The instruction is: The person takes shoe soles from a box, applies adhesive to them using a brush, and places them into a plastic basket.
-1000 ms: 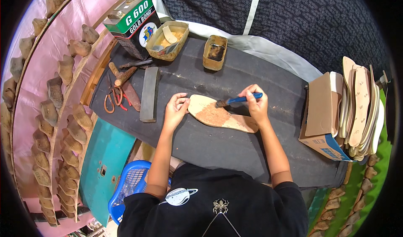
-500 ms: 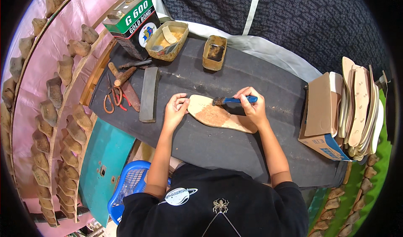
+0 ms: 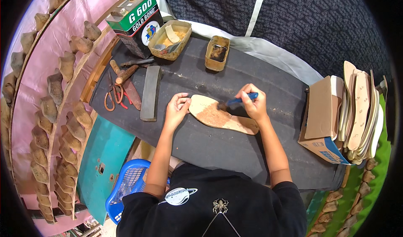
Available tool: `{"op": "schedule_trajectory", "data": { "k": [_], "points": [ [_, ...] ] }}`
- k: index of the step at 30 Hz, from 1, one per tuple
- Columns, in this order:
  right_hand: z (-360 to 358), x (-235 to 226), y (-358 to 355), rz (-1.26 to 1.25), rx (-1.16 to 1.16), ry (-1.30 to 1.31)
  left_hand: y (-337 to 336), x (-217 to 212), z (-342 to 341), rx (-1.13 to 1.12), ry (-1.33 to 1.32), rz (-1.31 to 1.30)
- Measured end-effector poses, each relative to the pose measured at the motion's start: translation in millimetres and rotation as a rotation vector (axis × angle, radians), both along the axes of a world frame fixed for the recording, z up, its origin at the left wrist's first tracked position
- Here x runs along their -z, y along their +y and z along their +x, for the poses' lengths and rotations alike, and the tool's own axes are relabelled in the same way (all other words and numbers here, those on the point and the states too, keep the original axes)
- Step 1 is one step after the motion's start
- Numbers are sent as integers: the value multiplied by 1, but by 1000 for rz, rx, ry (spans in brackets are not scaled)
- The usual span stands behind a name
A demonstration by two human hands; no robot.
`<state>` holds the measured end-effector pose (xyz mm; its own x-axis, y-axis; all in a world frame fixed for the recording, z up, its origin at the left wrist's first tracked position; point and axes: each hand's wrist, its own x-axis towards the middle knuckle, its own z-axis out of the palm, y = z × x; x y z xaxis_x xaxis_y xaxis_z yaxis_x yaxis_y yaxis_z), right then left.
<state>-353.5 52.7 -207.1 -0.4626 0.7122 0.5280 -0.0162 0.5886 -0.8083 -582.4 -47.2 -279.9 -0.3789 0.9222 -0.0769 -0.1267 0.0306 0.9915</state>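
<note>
Bare arms, both extending forward from the chest, roughly mirrored. Left forearm (image 3: 161,157) slants up and slightly right; left wrist (image 3: 168,125) close to straight. Left hand (image 3: 174,110): fingers (image 3: 180,95) bunched, half bent, tips pointing right; thumb (image 3: 184,107) below them, also angled right. Right forearm (image 3: 275,151) slants up and left, left wrist's counterpart, the right wrist (image 3: 264,120), near straight too. Right hand (image 3: 256,102) sits a bit higher in view than left, fingers curled in a pinch grip, knuckles up. Hands apart, similar reach ahead of chest. Fine finger detail on right too small to tell.
</note>
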Motion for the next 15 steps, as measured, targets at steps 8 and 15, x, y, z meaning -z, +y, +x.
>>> {"op": "schedule_trajectory", "data": {
  "k": [8, 15],
  "points": [
    [26, -1, -1, 31, -23, 89, 1, 2, -1, -17, 2, 8],
    [8, -15, 14, -140, 82, 299, 1, 4, -2, -7, -13, 25]
  ]
}}
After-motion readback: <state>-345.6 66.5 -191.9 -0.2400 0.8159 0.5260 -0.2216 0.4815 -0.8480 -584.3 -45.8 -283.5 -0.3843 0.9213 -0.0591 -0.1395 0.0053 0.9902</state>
